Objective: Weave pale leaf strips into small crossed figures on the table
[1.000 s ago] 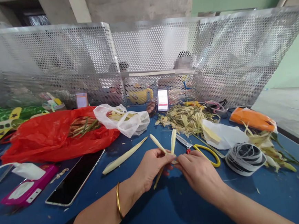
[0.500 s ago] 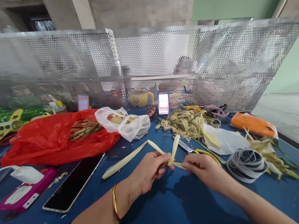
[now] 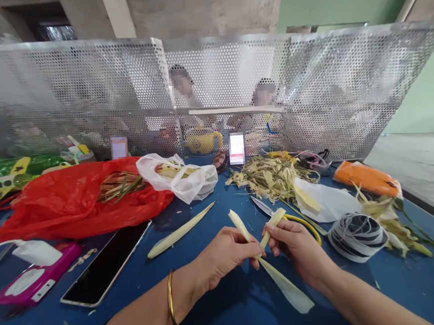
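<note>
Pale corn husk strips (image 3: 287,286) cross between my two hands, over the middle of the blue table. My left hand (image 3: 237,251), with a gold bangle at the wrist, pinches them at the crossing. One end points up and away, and a wide end hangs down toward me. My right hand (image 3: 289,242) pinches another end (image 3: 277,218), which sticks up between thumb and finger. Beyond my right hand lie scissors (image 3: 300,219) with yellow handles, partly hidden by it. A single folded husk (image 3: 181,233) rests on the table to the left.
A red plastic bag (image 3: 66,204), a white bag (image 3: 188,177) and a phone (image 3: 107,266) lie left. Right are a husk pile (image 3: 274,178), a spool of white ribbon (image 3: 358,239) and an orange packet (image 3: 366,178). Behind stands a perforated metal screen (image 3: 225,71), with people beyond.
My right hand has let go of the lower strip end and now grips the upper one. The wide end has swung down toward me. A person's head beyond the screen has risen.
</note>
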A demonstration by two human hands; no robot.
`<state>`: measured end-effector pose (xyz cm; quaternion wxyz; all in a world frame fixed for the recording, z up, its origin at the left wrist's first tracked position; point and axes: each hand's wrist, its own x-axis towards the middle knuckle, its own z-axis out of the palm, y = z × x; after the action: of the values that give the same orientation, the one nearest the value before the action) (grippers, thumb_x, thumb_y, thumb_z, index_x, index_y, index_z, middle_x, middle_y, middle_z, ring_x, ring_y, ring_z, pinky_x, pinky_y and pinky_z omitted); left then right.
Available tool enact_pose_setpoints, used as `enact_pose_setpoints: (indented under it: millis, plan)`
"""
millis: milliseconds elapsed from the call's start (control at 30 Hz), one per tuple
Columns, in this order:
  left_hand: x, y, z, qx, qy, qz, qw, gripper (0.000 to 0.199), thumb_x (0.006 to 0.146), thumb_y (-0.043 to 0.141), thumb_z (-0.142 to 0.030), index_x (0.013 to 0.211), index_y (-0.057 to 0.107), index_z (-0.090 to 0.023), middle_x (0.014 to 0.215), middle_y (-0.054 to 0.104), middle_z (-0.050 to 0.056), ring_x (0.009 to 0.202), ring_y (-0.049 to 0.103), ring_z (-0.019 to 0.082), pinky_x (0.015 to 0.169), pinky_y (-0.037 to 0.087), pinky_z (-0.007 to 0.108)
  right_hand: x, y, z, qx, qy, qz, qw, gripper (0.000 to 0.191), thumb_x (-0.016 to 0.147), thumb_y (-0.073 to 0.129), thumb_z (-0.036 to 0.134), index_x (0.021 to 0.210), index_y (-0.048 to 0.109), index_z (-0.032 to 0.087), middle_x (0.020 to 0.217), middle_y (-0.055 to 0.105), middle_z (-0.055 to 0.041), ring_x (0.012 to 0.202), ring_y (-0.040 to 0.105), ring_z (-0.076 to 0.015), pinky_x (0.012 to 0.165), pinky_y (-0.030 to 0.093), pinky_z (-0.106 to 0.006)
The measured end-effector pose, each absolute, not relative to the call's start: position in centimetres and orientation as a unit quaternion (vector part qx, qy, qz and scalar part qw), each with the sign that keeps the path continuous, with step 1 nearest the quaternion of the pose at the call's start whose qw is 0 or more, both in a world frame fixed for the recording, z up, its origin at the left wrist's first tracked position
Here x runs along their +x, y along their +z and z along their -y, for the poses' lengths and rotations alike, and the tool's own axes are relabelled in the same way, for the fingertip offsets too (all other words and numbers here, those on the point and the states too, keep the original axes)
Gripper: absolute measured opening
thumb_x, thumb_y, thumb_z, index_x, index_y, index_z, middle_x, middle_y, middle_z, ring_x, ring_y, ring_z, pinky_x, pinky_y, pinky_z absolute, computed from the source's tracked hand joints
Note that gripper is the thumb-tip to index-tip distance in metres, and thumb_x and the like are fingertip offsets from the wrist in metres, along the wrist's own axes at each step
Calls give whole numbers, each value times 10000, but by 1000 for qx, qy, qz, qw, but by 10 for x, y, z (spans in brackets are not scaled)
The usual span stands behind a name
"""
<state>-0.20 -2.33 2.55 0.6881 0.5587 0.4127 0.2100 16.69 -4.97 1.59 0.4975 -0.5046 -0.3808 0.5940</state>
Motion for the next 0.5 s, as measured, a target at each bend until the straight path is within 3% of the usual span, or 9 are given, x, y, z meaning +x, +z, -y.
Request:
enact_pose_setpoints:
  millis: [200, 300, 367, 433, 500]
  plan:
    - [-5, 25, 22, 595, 201, -397, 669, 232, 699, 689, -334, 588, 656, -133, 550, 577, -14, 521, 415, 74, 533, 239, 244, 167, 13, 48, -513, 566, 368, 530, 404, 567, 831, 485, 612, 645, 130, 515, 561, 18, 446, 460, -71, 479, 373, -222]
    - [-6, 26, 21, 576, 203, -414, 675, 311, 722, 681, -427, 655, 690, -123, 562, 576, -10, 488, 350, 63, 521, 224, 244, 174, 11, 43, -534, 538, 409, 508, 416, 650, 756, 538, 632, 630, 142, 559, 578, 1, 472, 495, -93, 500, 398, -240]
    - [-5, 27, 21, 553, 208, -421, 688, 418, 759, 627, -520, 730, 708, -111, 577, 584, 2, 469, 315, 60, 508, 212, 242, 181, 12, 40, -565, 439, 461, 525, 402, 739, 670, 557, 766, 658, 156, 657, 622, -25, 569, 562, -137, 563, 443, -267]
    - [-4, 26, 22, 545, 214, -417, 695, 472, 775, 594, -565, 755, 705, -106, 615, 604, 22, 496, 377, 71, 522, 249, 233, 187, 16, 39, -587, 258, 537, 548, 383, 808, 614, 515, 991, 661, 182, 863, 666, -66, 788, 618, -198, 705, 482, -321]
    - [-4, 22, 23, 561, 214, -407, 688, 465, 768, 605, -567, 752, 696, -112, 650, 618, 31, 551, 461, 93, 565, 307, 229, 189, 21, 42, -573, 93, 633, 512, 344, 854, 591, 438, 1114, 646, 219, 1045, 656, -93, 985, 594, -241, 855, 455, -383]
